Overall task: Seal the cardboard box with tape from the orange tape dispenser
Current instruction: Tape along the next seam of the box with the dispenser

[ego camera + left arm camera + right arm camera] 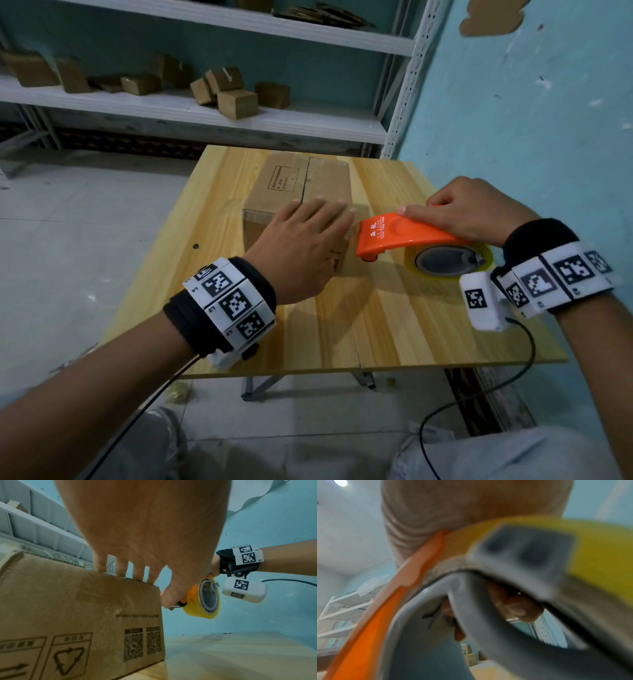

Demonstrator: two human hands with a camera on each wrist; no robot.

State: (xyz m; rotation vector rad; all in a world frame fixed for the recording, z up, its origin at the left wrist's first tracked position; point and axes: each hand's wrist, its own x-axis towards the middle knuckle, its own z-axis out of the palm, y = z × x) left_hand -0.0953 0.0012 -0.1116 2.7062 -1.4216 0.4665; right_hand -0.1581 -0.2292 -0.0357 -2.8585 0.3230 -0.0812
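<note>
**A:** What do you have on your screens, biggest thing first?

**B:** I see the wooden table [394, 325], pushed up near a turquoise wall [548, 120]. Everything else I'll place against the cardboard box [294, 192], which lies on the table's far half with its flaps closed and the centre seam running away from me. Beyond the box stands a white shelf unit [191, 113] carrying several small cartons [236, 102].

**A:** Where's the dispenser?

**B:** The orange tape dispenser [404, 236] is just to the right of the box, its orange nose pointing at the box's near right corner. I can't tell whether the nose touches the cardboard. A yellowish tape roll [202, 601] sits at its rear, farther from the box.

**A:** And the hands?

**B:** My left hand [301, 246] lies flat on the box's near top edge, fingers [121, 568] straight and spread, pressing down on the flaps. My right hand [476, 212] is clamped over the dispenser's back, to the right of the box; on the right wrist view I see a fingertip [520, 609] curled inside the grey hub.
</note>
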